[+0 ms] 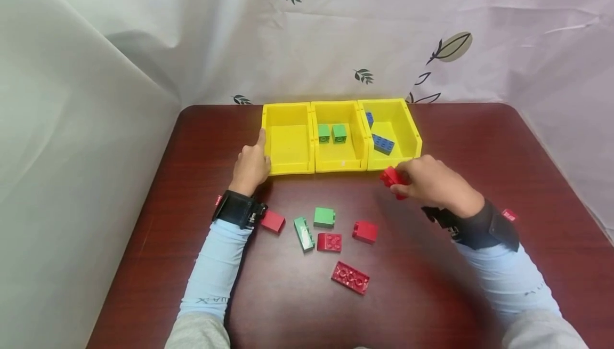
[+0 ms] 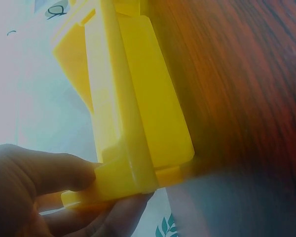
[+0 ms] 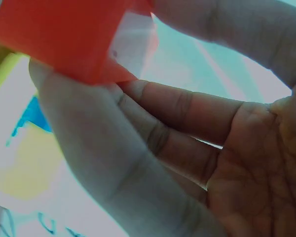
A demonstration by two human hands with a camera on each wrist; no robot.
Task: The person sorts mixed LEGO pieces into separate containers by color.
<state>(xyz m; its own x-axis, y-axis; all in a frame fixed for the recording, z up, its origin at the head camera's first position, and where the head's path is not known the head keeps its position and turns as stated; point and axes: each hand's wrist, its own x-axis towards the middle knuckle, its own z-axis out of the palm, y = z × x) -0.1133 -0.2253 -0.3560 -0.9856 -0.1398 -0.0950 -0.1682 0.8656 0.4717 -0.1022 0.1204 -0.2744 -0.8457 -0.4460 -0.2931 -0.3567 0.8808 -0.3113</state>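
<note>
My left hand (image 1: 251, 168) pinches the left side wall of the leftmost yellow bin (image 1: 290, 168); in the left wrist view, thumb and fingers lie on opposite sides of the bin's wall (image 2: 123, 103). Held between the thumb and fingers of my right hand (image 1: 436, 183) is a red building block (image 1: 392, 178). It is raised off the table, just in front of the right yellow bin (image 1: 406, 128). The right wrist view shows the red block (image 3: 64, 39) close up, partly cut off by the frame. Inside the right bin are two blue blocks (image 1: 382, 144).
Between the outer bins stands a middle yellow bin (image 1: 341, 165) with two green blocks (image 1: 339, 134). On the brown table (image 1: 278, 306), nearer me, lie several red blocks (image 1: 350, 277) and two green blocks (image 1: 324, 217). A white curtain (image 1: 326, 34) hangs behind.
</note>
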